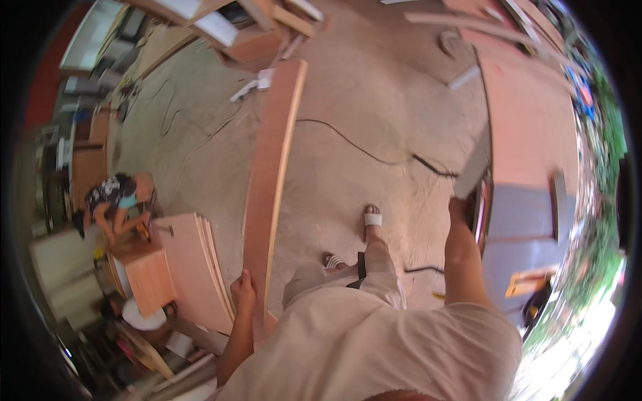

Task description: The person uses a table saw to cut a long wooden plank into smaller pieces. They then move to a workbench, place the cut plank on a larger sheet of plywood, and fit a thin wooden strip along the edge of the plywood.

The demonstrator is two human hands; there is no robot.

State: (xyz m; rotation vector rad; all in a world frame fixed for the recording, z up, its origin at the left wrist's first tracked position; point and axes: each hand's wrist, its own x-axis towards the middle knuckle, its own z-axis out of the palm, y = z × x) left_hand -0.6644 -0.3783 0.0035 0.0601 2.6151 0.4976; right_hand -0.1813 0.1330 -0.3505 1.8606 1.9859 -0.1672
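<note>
My left hand (244, 291) is closed around the edge of a long reddish-brown wooden plank (273, 174), near its lower end. The plank stretches away from me across the floor area, its pale edge facing right. My right arm reaches out to the right, beside a workbench. There my right hand (459, 208) is at the lower end of a short grey board (475, 164), seemingly gripping it; blur and the board hide most of the fingers.
A long workbench (531, 127) with a grey section runs along the right. At the left, a person (117, 197) bends over a wooden box (148, 277) beside leaning panels (194, 264). Wooden cabinet pieces (244, 40) stand at the far side. A black cable (348, 137) crosses the concrete floor.
</note>
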